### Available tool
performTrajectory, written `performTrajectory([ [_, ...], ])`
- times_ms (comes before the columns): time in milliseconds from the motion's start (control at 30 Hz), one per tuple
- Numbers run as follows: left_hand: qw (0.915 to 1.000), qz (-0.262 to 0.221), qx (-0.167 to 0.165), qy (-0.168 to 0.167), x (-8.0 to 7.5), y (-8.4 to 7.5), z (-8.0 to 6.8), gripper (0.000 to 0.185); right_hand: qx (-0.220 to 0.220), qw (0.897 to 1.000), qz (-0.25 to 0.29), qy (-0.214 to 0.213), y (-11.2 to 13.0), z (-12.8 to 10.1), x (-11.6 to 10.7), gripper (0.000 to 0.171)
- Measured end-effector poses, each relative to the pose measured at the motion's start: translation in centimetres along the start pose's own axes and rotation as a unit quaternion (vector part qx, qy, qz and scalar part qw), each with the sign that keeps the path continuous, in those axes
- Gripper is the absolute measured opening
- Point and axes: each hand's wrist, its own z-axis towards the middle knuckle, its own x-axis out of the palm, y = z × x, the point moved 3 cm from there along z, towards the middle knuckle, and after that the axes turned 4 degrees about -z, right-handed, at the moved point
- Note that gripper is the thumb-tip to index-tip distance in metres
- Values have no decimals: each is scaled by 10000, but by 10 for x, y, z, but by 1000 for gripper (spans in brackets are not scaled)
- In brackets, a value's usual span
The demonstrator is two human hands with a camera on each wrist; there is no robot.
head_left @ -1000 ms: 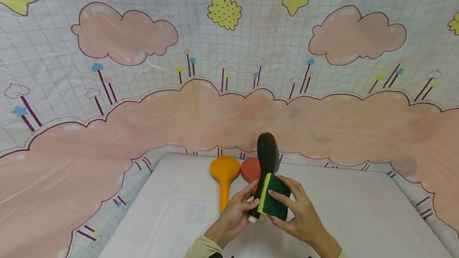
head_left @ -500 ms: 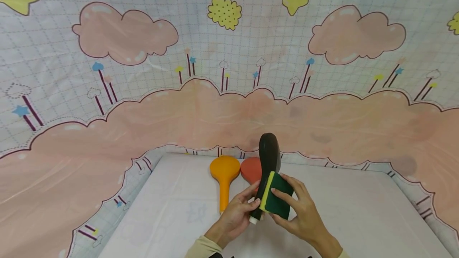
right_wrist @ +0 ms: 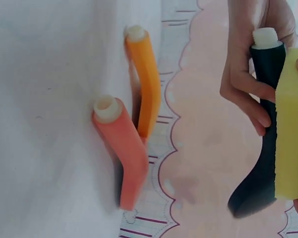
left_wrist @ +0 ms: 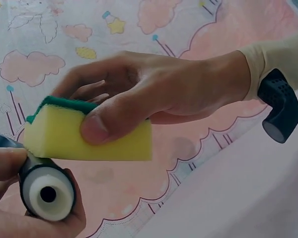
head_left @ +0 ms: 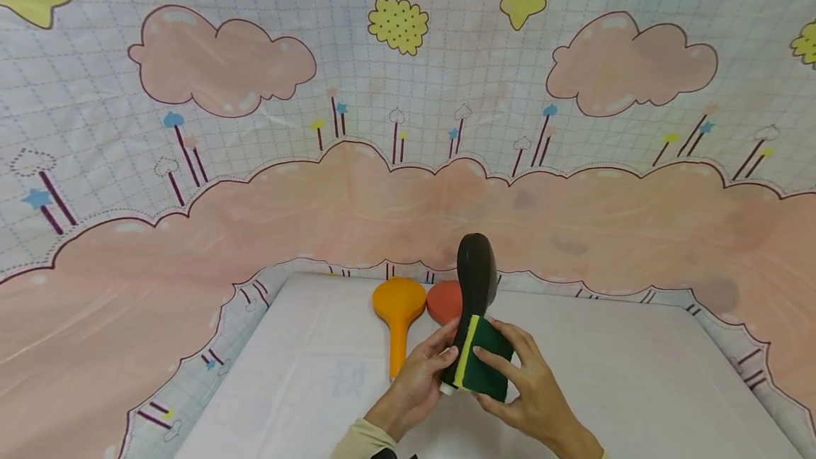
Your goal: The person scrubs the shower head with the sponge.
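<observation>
My left hand [head_left: 423,374] grips the handle of a black shower head [head_left: 474,278], held upright above the white table [head_left: 306,388]. Its white threaded end [left_wrist: 47,193] shows in the left wrist view. My right hand [head_left: 519,388] pinches a sponge [head_left: 486,363], dark green on one side and yellow [left_wrist: 89,141] on the other, against the black handle [right_wrist: 265,124]. An orange shower head [head_left: 399,314] and a red shower head [head_left: 444,301] lie side by side on the table beyond my hands.
A cartoon cloth with pink clouds [head_left: 408,190] and stars hangs behind and around the table. In the right wrist view the orange head [right_wrist: 145,84] and the red head [right_wrist: 121,148] lie close together at the table's far edge.
The sponge has slid down the black handle toward my left hand, after being a little higher half a second ago. The shower head stays upright.
</observation>
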Motion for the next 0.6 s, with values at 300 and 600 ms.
performTrajectory([
  [300,10000,-69,-35,-48,0,-8,-1,54,-271,9996,-7,-109,-3,2,0,53],
  [600,9994,-231,-258,13,-1,-7,0,56,-21,9999,83,87,-7,7,-4,59],
])
